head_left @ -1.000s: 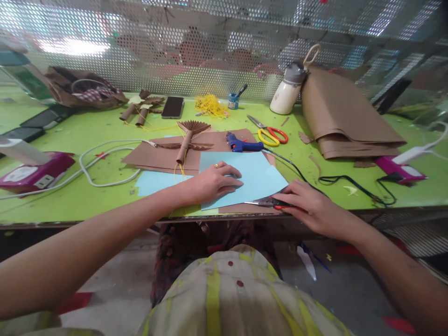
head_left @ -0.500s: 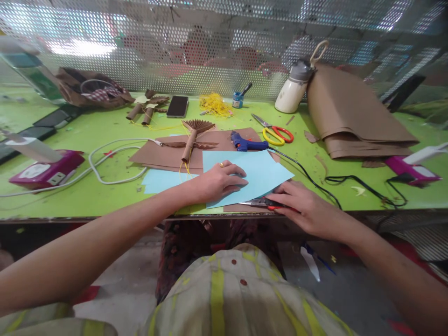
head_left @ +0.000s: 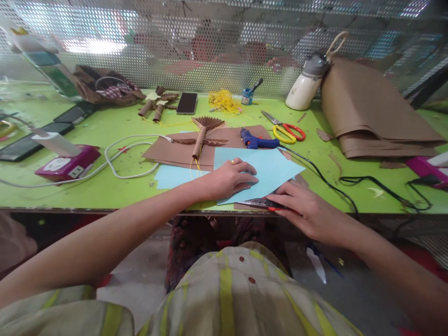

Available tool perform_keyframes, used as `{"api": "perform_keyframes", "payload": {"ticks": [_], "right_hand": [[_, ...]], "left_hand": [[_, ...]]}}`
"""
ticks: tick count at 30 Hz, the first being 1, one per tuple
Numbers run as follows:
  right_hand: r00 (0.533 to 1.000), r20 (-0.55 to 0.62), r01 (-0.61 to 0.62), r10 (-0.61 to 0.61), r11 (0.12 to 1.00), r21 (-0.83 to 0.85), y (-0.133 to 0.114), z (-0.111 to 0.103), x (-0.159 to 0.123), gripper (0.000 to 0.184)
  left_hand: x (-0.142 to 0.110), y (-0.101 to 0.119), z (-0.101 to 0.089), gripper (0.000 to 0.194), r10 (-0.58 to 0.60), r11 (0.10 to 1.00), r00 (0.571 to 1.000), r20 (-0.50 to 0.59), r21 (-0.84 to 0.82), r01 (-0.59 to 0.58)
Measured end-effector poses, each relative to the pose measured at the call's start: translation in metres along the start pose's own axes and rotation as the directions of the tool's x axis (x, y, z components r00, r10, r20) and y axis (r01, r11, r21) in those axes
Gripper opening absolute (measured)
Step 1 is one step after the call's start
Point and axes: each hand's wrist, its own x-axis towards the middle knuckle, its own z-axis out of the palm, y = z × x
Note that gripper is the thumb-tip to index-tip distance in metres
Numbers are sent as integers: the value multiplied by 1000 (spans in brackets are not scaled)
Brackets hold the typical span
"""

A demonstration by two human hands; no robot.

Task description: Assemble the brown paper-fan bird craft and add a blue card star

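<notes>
My left hand (head_left: 234,179), a ring on one finger, lies flat on a light blue sheet of paper (head_left: 255,161), pressing it to the table. At the sheet's lower right corner, my right hand (head_left: 299,205) is curled around the red handles of a pair of scissors (head_left: 257,202). Their metal blades lie along the table's front edge, partly under the blue sheet. More blue paper (head_left: 175,176) shows to the left, beneath my left forearm. Behind the hands, a rolled brown paper figure with a pleated fan top (head_left: 199,140) rests on brown paper sheets (head_left: 161,151).
A blue glue gun (head_left: 261,140) with a black cord lies behind the sheet, near yellow-and-red scissors (head_left: 287,133). Farther back are yellow string (head_left: 224,101), a phone (head_left: 187,103), a paint jar (head_left: 247,96), a bottle (head_left: 304,86) and folded brown paper (head_left: 378,107). A purple power socket (head_left: 68,163) stands left.
The camera view has turned slightly left, so everything on the table appears shifted to the right. Both hands keep nearly the same places on the paper and scissors.
</notes>
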Motion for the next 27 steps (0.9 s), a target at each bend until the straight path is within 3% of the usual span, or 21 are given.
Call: {"api": "perform_keyframes", "payload": {"ticks": [23,27], "right_hand": [[1000,22,-4,5,999,-40,-22,11,15,32],[998,53,18,-16,999,-38,-37,14,16,31]], "left_hand": [[2,-8,10,29,21,999,999,-44,-25,-22],[1,-7,9,28,9,999,999,-49,-33,-11]]}}
